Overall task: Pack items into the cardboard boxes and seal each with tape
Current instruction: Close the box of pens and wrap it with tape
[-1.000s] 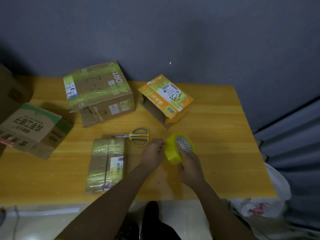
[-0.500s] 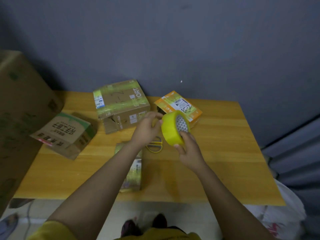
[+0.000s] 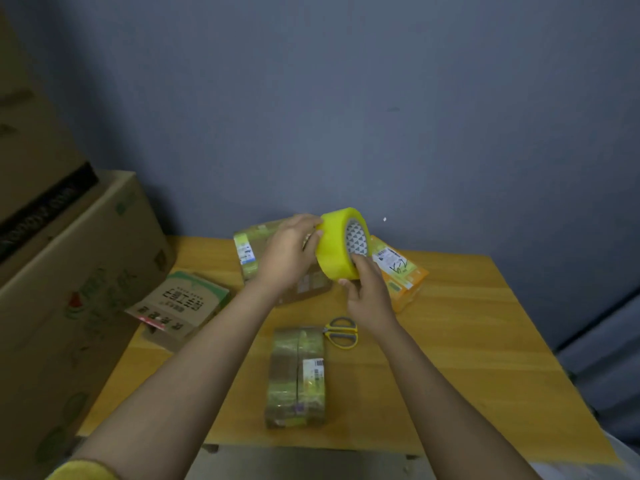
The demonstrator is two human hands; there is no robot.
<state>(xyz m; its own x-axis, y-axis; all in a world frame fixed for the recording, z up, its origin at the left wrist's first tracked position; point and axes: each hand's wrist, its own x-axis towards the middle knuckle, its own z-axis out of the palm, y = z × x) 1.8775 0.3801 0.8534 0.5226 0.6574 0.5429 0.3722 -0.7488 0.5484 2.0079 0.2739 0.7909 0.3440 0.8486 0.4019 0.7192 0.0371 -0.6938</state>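
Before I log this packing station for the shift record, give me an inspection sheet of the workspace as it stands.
Surface: wooden table, against a grey wall.
Job's things: yellow tape roll held above the table; taped flat parcel near the front edge; taped brown box, orange box and printed carton further back.
Clutter: yellow-handled scissors beside the parcel.
Grippers: left hand grips the roll's outer face; right hand holds it from below.
Cables: nothing seen.
Surroundings: large stacked cartons at left.
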